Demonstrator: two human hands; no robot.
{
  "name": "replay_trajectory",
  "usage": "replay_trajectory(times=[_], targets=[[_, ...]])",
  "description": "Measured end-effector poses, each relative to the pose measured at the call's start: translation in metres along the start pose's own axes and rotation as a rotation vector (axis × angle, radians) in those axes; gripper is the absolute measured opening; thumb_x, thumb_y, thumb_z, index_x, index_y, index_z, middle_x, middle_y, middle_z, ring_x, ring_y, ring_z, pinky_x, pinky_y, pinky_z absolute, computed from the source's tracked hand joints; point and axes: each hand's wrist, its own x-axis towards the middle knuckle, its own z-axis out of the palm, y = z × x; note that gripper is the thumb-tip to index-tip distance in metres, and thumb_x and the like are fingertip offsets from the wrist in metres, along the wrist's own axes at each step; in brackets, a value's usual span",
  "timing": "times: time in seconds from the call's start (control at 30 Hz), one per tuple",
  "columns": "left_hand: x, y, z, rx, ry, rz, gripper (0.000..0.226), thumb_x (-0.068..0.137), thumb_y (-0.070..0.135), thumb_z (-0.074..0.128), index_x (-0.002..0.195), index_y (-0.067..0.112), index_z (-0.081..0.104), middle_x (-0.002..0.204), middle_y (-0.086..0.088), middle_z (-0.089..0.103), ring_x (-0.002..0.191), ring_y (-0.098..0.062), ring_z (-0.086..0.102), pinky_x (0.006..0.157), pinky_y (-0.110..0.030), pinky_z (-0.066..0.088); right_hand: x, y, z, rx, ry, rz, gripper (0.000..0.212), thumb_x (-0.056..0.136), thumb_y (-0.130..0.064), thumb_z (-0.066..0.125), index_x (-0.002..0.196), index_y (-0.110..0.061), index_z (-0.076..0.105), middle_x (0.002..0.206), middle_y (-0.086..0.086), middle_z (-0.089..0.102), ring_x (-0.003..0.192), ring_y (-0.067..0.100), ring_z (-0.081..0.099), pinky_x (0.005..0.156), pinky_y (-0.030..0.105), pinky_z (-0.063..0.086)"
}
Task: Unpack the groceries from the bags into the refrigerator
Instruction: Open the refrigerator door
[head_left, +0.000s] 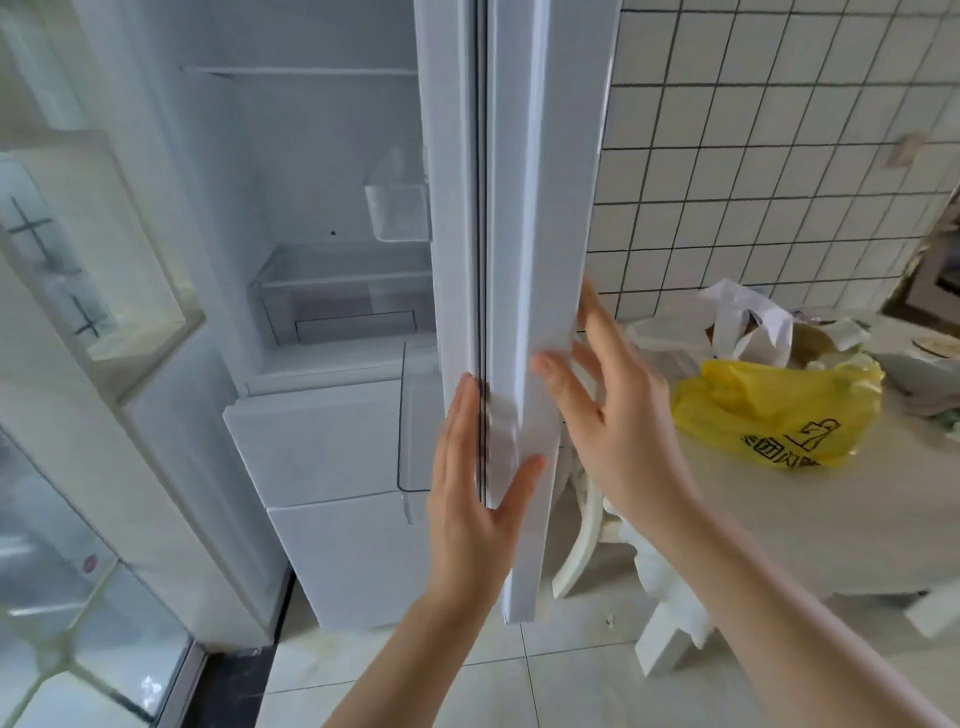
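The white refrigerator (322, 447) stands open, with bare shelves and a clear drawer (343, 296) inside. Its right door (524, 208) is seen edge-on in the middle of the view. My left hand (472, 499) lies flat on the door's edge, fingers straight and thumb across the front. My right hand (608, 410) is spread with straight fingers at the door's outer side. A yellow plastic bag (779, 410) and a white plastic bag (748, 322) sit on the table (810, 519) to the right.
A white tiled wall (753, 156) runs behind the table. A white stool (670, 639) stands under the table's edge. The refrigerator's left door (93, 312) hangs open at the left. The floor (571, 686) below is light tile.
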Motion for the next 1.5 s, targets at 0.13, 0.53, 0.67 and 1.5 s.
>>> replay_trajectory(times=[0.13,0.53,0.67,1.5], targets=[[-0.006,0.002,0.056,0.061,0.032,0.112,0.074,0.090,0.022,0.065,0.151,0.013,0.023,0.156,-0.006,0.029,0.145,-0.022,0.029,0.117,-0.039,0.029,0.002,0.025,-0.040,0.087,0.004,0.058,0.053,0.096,-0.019,0.055,0.145,-0.014,0.036,0.140,-0.003,0.052,0.120,0.004,0.055,0.100,0.033,0.048],[-0.010,0.017,0.221,0.147,0.194,0.155,0.064,0.090,0.010,0.063,0.144,0.001,0.030,0.157,0.002,0.025,0.144,-0.031,0.030,0.116,-0.043,0.029,0.025,0.112,-0.151,0.347,-0.057,0.110,0.049,0.092,0.001,0.057,0.138,0.001,0.041,0.122,0.007,0.063,0.113,0.011,0.061,0.097,0.022,0.046],[-0.008,0.015,0.252,0.198,0.172,0.166,0.064,0.089,0.010,0.063,0.143,0.002,0.029,0.154,-0.004,0.026,0.145,-0.031,0.027,0.117,-0.041,0.026,0.036,0.142,-0.171,0.384,-0.058,0.107,0.049,0.092,0.000,0.057,0.138,0.003,0.040,0.125,0.013,0.061,0.117,0.018,0.059,0.101,0.028,0.046],[-0.003,0.043,0.352,0.574,0.378,-0.120,0.062,0.092,0.003,0.063,0.146,0.000,0.032,0.155,-0.012,0.030,0.146,-0.015,0.026,0.116,-0.024,0.026,0.075,0.246,-0.243,0.258,-0.509,0.038,0.033,0.093,-0.026,0.059,0.125,-0.018,0.051,0.120,-0.011,0.063,0.089,-0.006,0.060,0.081,0.005,0.047]])
